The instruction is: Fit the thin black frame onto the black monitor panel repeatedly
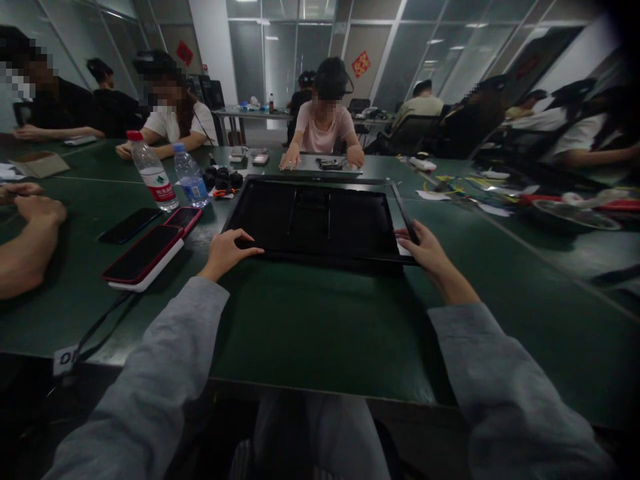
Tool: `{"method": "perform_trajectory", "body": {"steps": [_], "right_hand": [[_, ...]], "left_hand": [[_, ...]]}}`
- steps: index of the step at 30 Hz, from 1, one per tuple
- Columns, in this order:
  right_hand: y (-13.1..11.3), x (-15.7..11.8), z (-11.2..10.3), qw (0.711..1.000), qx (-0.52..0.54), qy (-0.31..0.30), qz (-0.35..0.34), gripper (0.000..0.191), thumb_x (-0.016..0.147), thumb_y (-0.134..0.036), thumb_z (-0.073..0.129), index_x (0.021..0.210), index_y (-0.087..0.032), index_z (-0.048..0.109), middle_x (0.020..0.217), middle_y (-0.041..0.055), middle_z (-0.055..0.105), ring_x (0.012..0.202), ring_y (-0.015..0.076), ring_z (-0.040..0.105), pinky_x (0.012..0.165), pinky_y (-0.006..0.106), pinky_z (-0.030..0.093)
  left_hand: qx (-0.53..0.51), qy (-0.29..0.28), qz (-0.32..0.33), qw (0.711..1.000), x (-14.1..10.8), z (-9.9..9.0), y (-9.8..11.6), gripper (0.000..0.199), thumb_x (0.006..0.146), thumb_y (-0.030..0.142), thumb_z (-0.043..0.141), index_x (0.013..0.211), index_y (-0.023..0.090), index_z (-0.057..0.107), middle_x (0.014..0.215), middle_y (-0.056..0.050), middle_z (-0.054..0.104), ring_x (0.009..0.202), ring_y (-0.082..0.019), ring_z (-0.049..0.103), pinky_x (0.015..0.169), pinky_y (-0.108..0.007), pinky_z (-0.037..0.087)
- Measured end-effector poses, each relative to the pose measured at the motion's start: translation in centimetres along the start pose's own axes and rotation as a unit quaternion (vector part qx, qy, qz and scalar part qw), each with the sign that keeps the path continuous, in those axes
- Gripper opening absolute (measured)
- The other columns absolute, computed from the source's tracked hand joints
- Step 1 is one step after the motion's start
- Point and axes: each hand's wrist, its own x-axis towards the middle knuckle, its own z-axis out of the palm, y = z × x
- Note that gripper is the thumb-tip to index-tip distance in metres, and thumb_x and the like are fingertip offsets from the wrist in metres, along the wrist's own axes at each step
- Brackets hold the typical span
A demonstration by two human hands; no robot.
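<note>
In front of me on the green table lies a black rectangular shell (350,220), like a monitor's back cover, with a raised section in its middle. A thin black frame (340,258) lies around it, its right side standing apart from the shell. My left hand (225,253) is closed on the frame's near left corner, thumb and index finger pinching it. At the near right corner, my right hand (426,248) grips the frame between thumb and fingers. Part of the right fingers is hidden behind the frame's edge.
Left of the frame stand two water bottles (155,175), with phones (145,253) and a white power bank (160,273) nearer me. Cables (460,187) and a round wire-mesh cover (575,215) lie at right. A person (325,120) sits opposite; another person's forearm (30,240) rests at left.
</note>
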Motion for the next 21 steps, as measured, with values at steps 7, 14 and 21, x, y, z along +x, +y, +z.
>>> {"method": "perform_trajectory", "body": {"steps": [7,14,21], "right_hand": [[-1.3,-2.1,3.1,0.996,-0.065,0.061,0.011,0.071,0.092,-0.039,0.056,0.159,-0.018,0.046,0.158,0.0174,0.055,0.151,0.0345,0.049,0.129,0.058,0.035],[-1.7,-3.1,3.6,0.995,-0.072,0.060,0.039,0.075,0.089,-0.035,0.054,0.159,-0.009,0.047,0.159,0.0221,0.053,0.151,0.0384,0.049,0.129,0.061,0.035],[-0.3,-3.1,3.9,0.995,-0.074,0.056,0.025,0.070,0.088,-0.038,0.057,0.154,-0.016,0.053,0.150,0.0182,0.062,0.144,0.0369,0.056,0.125,0.060,0.041]], "left_hand": [[0.010,-0.018,0.078,0.997,0.6,0.1,-1.9,0.037,0.066,0.050,0.097,0.078,0.025,0.073,0.103,-0.007,0.075,0.110,-0.031,0.064,0.105,-0.047,0.046],[0.013,-0.032,0.088,0.995,0.9,0.5,-3.2,0.035,0.068,0.050,0.096,0.079,0.025,0.074,0.108,-0.009,0.074,0.114,-0.031,0.063,0.108,-0.049,0.046],[0.031,-0.047,0.066,0.996,0.7,0.3,-2.9,0.034,0.071,0.051,0.094,0.082,0.025,0.076,0.118,-0.010,0.073,0.125,-0.034,0.058,0.111,-0.053,0.044]]}}
